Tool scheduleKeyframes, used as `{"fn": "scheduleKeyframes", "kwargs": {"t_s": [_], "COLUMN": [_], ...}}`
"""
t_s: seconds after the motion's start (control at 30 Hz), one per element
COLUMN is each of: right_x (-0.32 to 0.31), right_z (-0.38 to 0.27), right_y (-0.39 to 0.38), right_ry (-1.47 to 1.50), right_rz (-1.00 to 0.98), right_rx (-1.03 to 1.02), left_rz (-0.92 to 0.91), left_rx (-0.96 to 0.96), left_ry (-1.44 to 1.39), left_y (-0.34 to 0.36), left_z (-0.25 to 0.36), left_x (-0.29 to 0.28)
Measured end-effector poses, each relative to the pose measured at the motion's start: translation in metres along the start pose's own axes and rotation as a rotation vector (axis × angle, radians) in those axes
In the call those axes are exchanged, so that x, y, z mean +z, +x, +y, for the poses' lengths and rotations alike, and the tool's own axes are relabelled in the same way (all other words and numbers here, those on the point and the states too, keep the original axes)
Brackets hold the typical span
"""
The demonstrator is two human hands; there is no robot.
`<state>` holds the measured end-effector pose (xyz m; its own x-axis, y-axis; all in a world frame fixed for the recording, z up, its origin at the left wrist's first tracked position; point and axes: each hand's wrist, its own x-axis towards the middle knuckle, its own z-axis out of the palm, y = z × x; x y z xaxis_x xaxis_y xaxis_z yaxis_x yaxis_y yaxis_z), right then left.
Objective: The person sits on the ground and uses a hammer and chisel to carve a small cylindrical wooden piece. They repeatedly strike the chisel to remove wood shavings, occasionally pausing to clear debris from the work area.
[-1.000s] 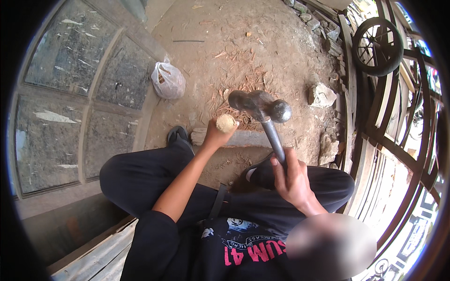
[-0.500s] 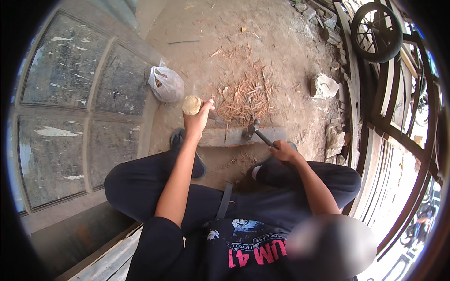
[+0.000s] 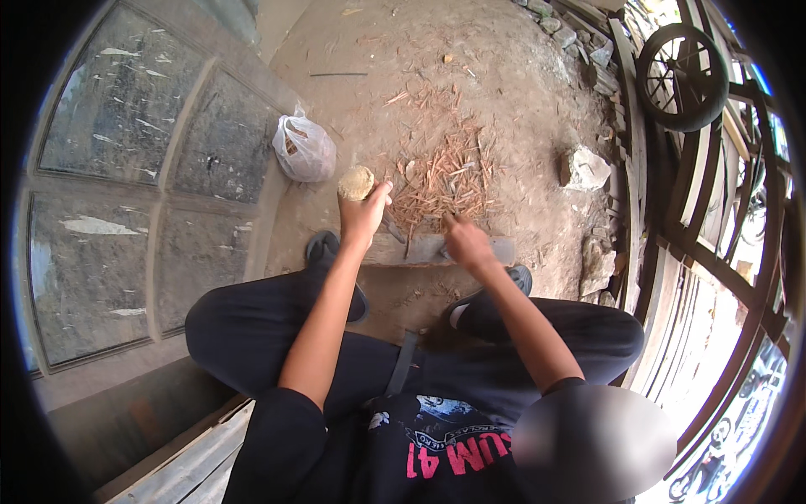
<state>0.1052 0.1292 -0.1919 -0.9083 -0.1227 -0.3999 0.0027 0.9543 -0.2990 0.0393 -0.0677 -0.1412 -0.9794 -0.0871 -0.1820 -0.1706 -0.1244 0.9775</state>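
My left hand (image 3: 363,220) is wrapped round a chisel whose round, pale, frayed wooden top (image 3: 356,182) sticks up above the fist. Its dark metal blade (image 3: 393,228) shows below my fingers, slanting toward a wooden plank (image 3: 395,252) on the ground. My right hand (image 3: 468,242) is closed over the plank's right part, by the edge of the wood chips (image 3: 453,168). The hammer it held shortly before is largely hidden by the hand; only a little grey and dark shows at the fingers.
A tied white plastic bag (image 3: 304,151) stands left of the chips, beside a glazed panel door (image 3: 159,176). On the right are a pale rock (image 3: 585,168), stacked boards and a spoked wheel (image 3: 682,77). My feet flank the plank.
My right hand has moved left and forward over the plank, and the hammer's head and handle no longer show plainly. My left hand, with the chisel, has shifted slightly right.
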Motion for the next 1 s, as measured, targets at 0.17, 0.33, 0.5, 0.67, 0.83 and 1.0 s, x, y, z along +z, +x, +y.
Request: {"fn": "scheduleKeyframes", "kwargs": {"t_s": [0.17,0.33,0.5,0.67,0.83,1.0], "right_x": [0.059,0.115,0.101,0.106,0.102,0.055], "right_z": [-0.021,-0.007,-0.004,-0.003,-0.004,0.024], "right_y": [0.053,0.076,0.072,0.071,0.068,0.056], "right_ry": [-0.309,-0.37,-0.408,-0.318,-0.257,-0.009], "right_rz": [0.101,0.084,0.179,0.207,0.119,0.208], "right_rx": [-0.371,-0.337,-0.435,-0.452,-0.392,-0.271], "left_rz": [0.034,0.098,0.019,0.014,0.01,-0.117], "left_rx": [0.047,-0.002,0.064,0.041,0.02,-0.047], "left_ry": [-0.071,-0.089,-0.093,-0.073,-0.054,0.109], "left_y": [0.006,0.011,0.013,0.013,0.01,0.012], "left_z": [0.009,0.004,0.017,0.025,0.028,0.008], "left_x": [0.012,0.01,0.011,0.015,0.018,0.019]}}
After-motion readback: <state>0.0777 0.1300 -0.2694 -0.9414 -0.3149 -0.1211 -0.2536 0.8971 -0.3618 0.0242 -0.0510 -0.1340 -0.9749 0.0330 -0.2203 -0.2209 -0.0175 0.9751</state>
